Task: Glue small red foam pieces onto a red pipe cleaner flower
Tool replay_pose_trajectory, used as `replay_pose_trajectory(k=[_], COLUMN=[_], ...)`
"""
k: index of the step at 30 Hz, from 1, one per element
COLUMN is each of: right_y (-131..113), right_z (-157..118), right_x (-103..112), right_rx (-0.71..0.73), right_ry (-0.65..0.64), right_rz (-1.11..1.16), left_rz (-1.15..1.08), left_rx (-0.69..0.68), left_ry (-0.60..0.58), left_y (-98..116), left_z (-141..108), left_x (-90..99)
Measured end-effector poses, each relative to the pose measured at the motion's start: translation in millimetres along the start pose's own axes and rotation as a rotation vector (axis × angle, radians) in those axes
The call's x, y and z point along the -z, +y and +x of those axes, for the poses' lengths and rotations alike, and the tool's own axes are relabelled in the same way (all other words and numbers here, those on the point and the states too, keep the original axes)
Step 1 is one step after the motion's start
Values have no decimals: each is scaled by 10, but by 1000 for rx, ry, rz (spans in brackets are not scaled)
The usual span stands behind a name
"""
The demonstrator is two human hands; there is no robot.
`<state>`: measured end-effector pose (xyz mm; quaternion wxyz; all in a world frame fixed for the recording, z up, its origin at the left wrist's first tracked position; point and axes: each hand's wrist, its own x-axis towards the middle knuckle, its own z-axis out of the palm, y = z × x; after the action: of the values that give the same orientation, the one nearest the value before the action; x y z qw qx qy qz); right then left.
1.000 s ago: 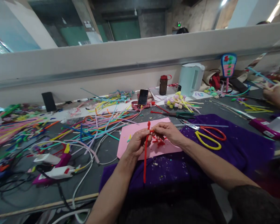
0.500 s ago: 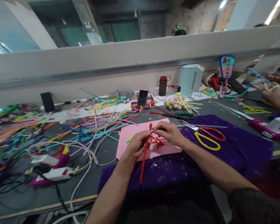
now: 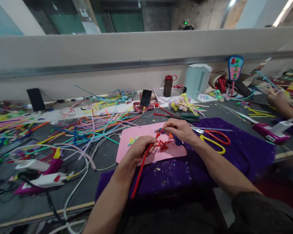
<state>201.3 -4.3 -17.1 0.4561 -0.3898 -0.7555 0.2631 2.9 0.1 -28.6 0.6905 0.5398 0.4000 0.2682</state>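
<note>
My left hand [image 3: 143,147] is closed around a red pipe cleaner [image 3: 138,177], whose long tail slants down toward me. Above the pink board, my right hand [image 3: 179,130] pinches the thin upper part of the same pipe cleaner, close to a small red knot. A pliers-like tool with blue and orange parts [image 3: 171,136] shows under my right hand; whether the hand touches it I cannot tell. Short red pieces [image 3: 164,147] lie on the pink board [image 3: 125,133]. Scissors with red and yellow handles [image 3: 207,135] rest to the right on a purple cloth [image 3: 246,143].
Loose pipe cleaners [image 3: 95,130] spread over the left side, near power strips [image 3: 41,178] and white cables. A phone [image 3: 146,98], a bottle [image 3: 168,86], a kettle [image 3: 197,79] and fluffy flowers [image 3: 182,104] stand behind. Another person's hand [image 3: 279,100] is at the far right.
My right hand has moved up and slightly away from my left. The pipe cleaner's tail has swung left, and the blue-and-orange tool has come into sight. The view has shifted a little.
</note>
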Motion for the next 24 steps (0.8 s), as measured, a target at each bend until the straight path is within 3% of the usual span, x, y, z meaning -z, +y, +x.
replay_pose_trajectory(k=[13,24], right_y=[37,35], right_z=[12,6], right_x=[-100,-63], right_rx=[-9,-9], right_ry=[-18,-128], right_rz=[59,67], left_rz=[43,76], left_rx=[-35,-45], left_ry=[-23,-27], left_y=[12,40], left_z=[-16,-44], left_x=[-39,-64])
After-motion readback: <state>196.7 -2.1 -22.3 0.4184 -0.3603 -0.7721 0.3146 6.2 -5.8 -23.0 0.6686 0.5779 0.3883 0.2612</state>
